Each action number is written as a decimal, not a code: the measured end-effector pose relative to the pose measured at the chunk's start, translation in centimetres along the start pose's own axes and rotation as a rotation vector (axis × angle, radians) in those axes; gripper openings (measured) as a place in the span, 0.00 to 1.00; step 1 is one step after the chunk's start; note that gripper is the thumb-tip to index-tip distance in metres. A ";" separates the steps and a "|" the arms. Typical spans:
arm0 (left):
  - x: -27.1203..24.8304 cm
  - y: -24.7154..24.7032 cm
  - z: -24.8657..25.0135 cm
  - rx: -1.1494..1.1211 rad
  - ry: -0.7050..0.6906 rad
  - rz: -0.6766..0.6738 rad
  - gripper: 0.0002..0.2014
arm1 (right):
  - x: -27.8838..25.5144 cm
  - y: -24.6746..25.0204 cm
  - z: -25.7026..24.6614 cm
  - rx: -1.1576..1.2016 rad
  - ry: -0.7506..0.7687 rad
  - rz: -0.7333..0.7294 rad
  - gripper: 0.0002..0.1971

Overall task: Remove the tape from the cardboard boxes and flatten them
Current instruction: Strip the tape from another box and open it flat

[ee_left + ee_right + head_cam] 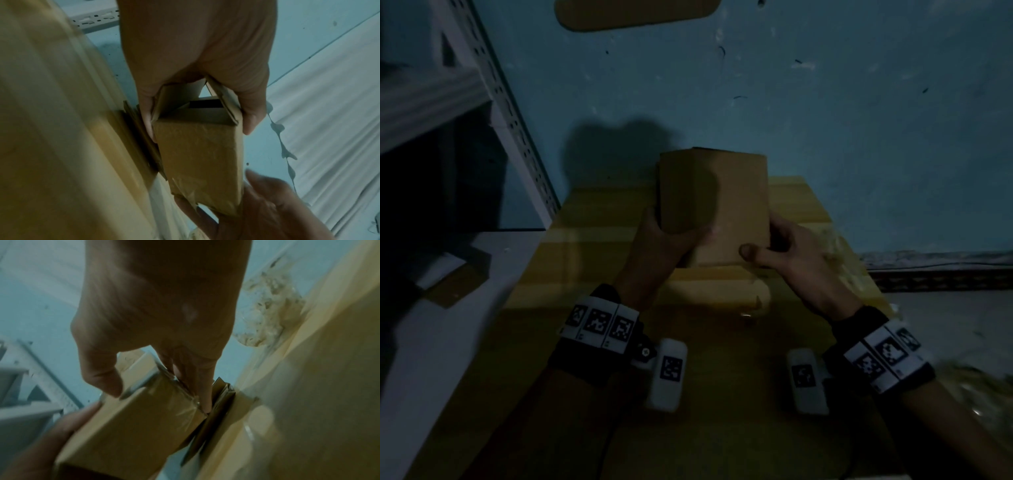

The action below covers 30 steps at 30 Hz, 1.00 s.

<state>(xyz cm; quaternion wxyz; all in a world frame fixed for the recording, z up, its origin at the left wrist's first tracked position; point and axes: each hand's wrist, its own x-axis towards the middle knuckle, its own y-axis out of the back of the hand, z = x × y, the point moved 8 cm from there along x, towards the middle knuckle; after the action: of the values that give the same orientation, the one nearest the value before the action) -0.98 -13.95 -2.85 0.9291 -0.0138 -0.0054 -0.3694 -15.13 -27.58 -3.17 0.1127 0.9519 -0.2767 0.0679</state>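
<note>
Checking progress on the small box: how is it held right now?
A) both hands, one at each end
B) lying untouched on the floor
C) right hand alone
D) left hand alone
A: the left hand grips one end of the small box, the right hand holds the other.

The small box [722, 209] I held was matt brown cardboard, its end wrapped in glossy, wrinkled clear tape [176, 395]. Under it lay a big cardboard box [688, 377], duller, with shiny tape strips [592, 234] across it. The shelf upright [517, 130] looked like painted perforated metal; the wall [859, 120] was rough, scuffed paint.
</note>
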 end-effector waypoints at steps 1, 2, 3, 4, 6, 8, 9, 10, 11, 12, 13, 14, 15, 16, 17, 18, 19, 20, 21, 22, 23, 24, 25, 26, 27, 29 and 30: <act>-0.1 -0.1 0.1 -0.005 -0.003 -0.010 0.55 | 0.0 0.1 0.1 -0.017 0.006 -0.002 0.31; -0.1 -0.2 0.2 -0.007 -0.007 -0.013 0.55 | 0.0 0.1 0.2 -0.021 0.012 -0.005 0.32; -0.2 -0.3 0.4 -0.009 -0.014 -0.016 0.53 | 0.0 0.2 0.2 -0.017 0.020 -0.008 0.33; -0.2 -0.3 0.5 -0.007 -0.019 -0.016 0.51 | 0.0 0.3 0.2 -0.013 0.028 -0.008 0.33; -0.1 -0.4 0.4 0.000 -0.036 -0.018 0.49 | 0.0 0.4 0.0 -0.001 0.047 -0.005 0.33; -0.1 -0.5 0.4 0.010 -0.067 -0.016 0.49 | 0.0 0.4 0.1 0.019 0.061 -0.008 0.29; -0.1 -0.4 0.5 0.023 -0.083 -0.006 0.49 | 0.1 0.4 0.2 0.031 0.065 -0.011 0.28; -0.2 -0.5 0.6 0.034 -0.097 0.000 0.49 | 0.1 0.5 0.2 0.036 0.070 -0.013 0.28; -0.3 -0.5 0.7 0.038 -0.112 -0.002 0.48 | 0.2 0.5 0.3 0.035 0.077 -0.015 0.29; -0.3 -0.6 0.7 0.037 -0.121 -0.008 0.47 | 0.2 0.5 0.2 0.031 0.086 -0.015 0.31; -0.3 -0.7 0.7 0.033 -0.124 -0.013 0.44 | 0.2 0.5 0.1 0.031 0.094 -0.017 0.31; -0.3 -0.6 0.7 0.030 -0.119 -0.013 0.42 | 0.2 0.5 0.1 0.031 0.099 -0.022 0.31; -0.4 -0.7 0.6 0.027 -0.118 -0.015 0.39 | 0.2 0.4 0.1 0.035 0.097 -0.029 0.31; -0.4 -0.7 0.7 0.026 -0.121 -0.020 0.37 | 0.1 0.4 0.1 0.040 0.094 -0.036 0.31; -0.5 -0.9 0.7 0.026 -0.127 -0.028 0.35 | 0.1 0.3 0.1 0.049 0.090 -0.042 0.32; -0.6 -1.0 0.7 0.030 -0.134 -0.033 0.34 | 0.1 0.2 0.2 0.056 0.083 -0.043 0.32; -0.6 -1.1 0.7 0.036 -0.142 -0.036 0.31 | 0.0 0.2 0.2 0.063 0.076 -0.043 0.32; -0.5 -1.2 0.7 0.036 -0.146 -0.042 0.28 | 0.1 0.3 0.3 0.064 0.070 -0.039 0.32; -0.5 -1.3 0.7 0.034 -0.149 -0.051 0.26 | 0.1 0.3 0.3 0.064 0.067 -0.036 0.31; -0.5 -1.3 0.7 0.033 -0.149 -0.058 0.26 | 0.1 0.2 0.3 0.061 0.069 -0.031 0.30; -0.5 -1.4 0.6 0.035 -0.143 -0.061 0.27 | 0.0 0.2 0.2 0.059 0.074 -0.025 0.31; -0.4 -1.4 0.6 0.035 -0.139 -0.054 0.30 | 0.0 0.3 0.0 0.054 0.082 -0.015 0.31; -0.4 -1.2 0.6 0.029 -0.135 -0.041 0.34 | 0.0 0.4 0.0 0.052 0.086 -0.008 0.32; -0.3 -1.0 0.5 0.023 -0.124 -0.021 0.39 | 0.0 0.4 -0.1 0.056 0.088 -0.010 0.33; -0.3 -0.8 0.5 0.012 -0.111 -0.008 0.44 | 0.0 0.4 -0.2 0.072 0.089 -0.025 0.34; -0.3 -0.4 0.5 -0.003 -0.093 0.013 0.49 | 0.1 0.4 -0.2 0.133 0.074 -0.059 0.34; -0.3 -0.2 0.6 -0.009 -0.086 0.024 0.48 | 0.1 0.4 -0.2 0.168 0.059 -0.066 0.33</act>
<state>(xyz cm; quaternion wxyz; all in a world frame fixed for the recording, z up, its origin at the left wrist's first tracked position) -1.36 -13.87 -2.30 0.9323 -0.0339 -0.0436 -0.3573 -15.24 -27.90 -2.89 0.0429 0.9642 -0.2349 0.1153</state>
